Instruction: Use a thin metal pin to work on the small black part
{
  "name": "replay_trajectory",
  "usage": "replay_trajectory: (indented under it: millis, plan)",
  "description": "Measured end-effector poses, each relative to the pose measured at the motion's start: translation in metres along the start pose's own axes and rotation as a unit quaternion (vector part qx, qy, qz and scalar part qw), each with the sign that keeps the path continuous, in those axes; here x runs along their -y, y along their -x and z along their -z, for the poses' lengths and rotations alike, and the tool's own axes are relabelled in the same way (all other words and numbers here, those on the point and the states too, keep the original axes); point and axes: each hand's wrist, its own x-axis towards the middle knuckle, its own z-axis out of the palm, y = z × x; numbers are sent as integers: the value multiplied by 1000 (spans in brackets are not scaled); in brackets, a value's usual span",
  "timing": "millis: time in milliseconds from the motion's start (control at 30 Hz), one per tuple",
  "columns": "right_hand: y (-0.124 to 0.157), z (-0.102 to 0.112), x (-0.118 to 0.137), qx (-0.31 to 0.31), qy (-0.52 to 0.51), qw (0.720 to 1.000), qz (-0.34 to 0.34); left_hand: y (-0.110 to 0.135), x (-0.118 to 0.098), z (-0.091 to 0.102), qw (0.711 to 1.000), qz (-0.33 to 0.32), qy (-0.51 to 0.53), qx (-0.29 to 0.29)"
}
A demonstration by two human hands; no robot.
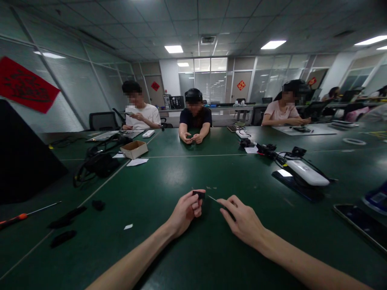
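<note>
Head view: hands (184, 213) (243, 221) between screwdriver (21, 216) and phone (359, 225)

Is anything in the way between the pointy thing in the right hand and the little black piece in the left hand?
No, nothing visible is in the way. The thin metal tool in the right hand points straight at the small black piece in the left hand, with only a little open space between them.

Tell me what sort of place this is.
Probably an open-plan office used for small electronics work: several people sit along a long green table scattered with black cables and a red-handled screwdriver, inside glass partition walls.
</note>
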Motion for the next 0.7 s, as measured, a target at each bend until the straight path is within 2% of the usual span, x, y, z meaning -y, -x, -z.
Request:
replay_trajectory:
  millis: [200, 433, 567, 700]
  plan:
    - [-1, 1, 2, 11, -7, 1000, 18, -5, 3, 2, 1000, 1, -19, -2]
    - [-1, 4, 1, 19, -60, 997, 44, -8, 14, 8, 998, 5, -53, -14]
    - [-4, 6, -1, 7, -76, 996, 41, -13, 8, 7, 990, 8, -136, -27]
    - [-22, 4, -14, -1, -51, 998, 45, -35, -5, 4, 971, -4, -238, -25]
